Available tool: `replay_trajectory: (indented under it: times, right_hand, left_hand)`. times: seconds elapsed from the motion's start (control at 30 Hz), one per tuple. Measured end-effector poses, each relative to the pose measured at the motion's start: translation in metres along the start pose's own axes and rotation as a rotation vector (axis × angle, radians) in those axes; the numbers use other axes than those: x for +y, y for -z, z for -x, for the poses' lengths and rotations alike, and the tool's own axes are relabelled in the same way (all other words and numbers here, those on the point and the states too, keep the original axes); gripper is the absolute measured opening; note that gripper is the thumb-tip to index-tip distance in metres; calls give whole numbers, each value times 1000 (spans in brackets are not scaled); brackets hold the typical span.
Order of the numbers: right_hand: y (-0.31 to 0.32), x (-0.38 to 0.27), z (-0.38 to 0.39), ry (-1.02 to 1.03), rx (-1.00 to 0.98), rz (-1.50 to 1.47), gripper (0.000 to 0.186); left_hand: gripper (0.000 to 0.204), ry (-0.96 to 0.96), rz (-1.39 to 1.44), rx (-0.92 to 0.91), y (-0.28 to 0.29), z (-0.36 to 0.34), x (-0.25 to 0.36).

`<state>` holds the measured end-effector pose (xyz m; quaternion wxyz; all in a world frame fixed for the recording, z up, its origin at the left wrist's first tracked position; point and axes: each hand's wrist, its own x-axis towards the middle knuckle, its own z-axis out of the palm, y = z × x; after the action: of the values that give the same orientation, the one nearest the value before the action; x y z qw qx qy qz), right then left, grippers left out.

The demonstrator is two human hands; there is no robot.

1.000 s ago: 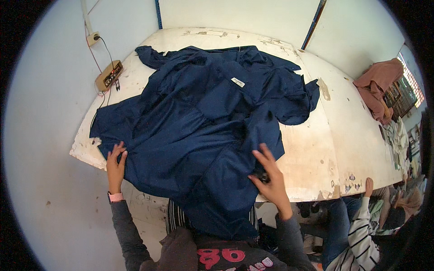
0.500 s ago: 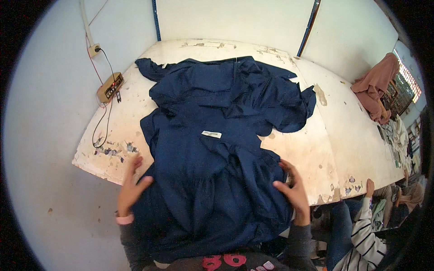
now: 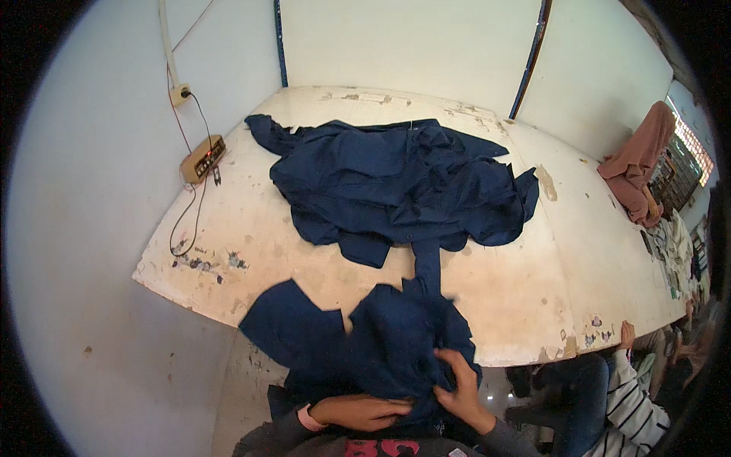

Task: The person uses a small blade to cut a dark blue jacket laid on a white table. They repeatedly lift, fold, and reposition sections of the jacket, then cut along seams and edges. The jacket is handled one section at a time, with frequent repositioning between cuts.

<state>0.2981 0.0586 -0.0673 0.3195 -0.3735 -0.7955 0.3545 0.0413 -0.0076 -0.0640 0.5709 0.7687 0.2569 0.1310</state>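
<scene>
A crumpled navy garment (image 3: 396,324) is gathered up at the table's near edge, in front of my body. Part of it hangs over the edge, and a wide flap spreads to its left. Low on the bundle, my left hand (image 3: 365,412) holds the cloth with its fingers pointing right. On the bundle's right side my right hand (image 3: 461,390) grips a fold, fingers bent and thumb apart. A heap of more navy clothing (image 3: 358,175) lies farther back on the table. A narrow navy strip reaches from near this heap to the bundle.
The pale, worn table (image 3: 502,297) has peeling patches. At left, a brown box with a red light (image 3: 204,158) and a cable sits by the wall. Off to the right, a person in a striped sleeve (image 3: 633,400) rests a hand on the table edge; another in pink (image 3: 636,171) is beyond.
The near navy garment has been pulled toward me and bunched up, leaving the far heap behind. My hands have come from its two sides in close together on the cloth.
</scene>
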Motion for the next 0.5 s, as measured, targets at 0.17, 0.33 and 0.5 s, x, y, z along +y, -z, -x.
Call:
replay_trajectory:
  times: [0.17,0.33,0.5]
  right_hand:
    - [35,106,166,-80,-574,765,57]
    - [27,120,240,-780,-809,560,42]
    - [25,129,241,-1042,-724,456,32]
  left_hand:
    - [56,-161,218,-289,24,4,9]
    - [54,-24,130,143,74,24,33]
    - [48,89,73,790,104,49,24]
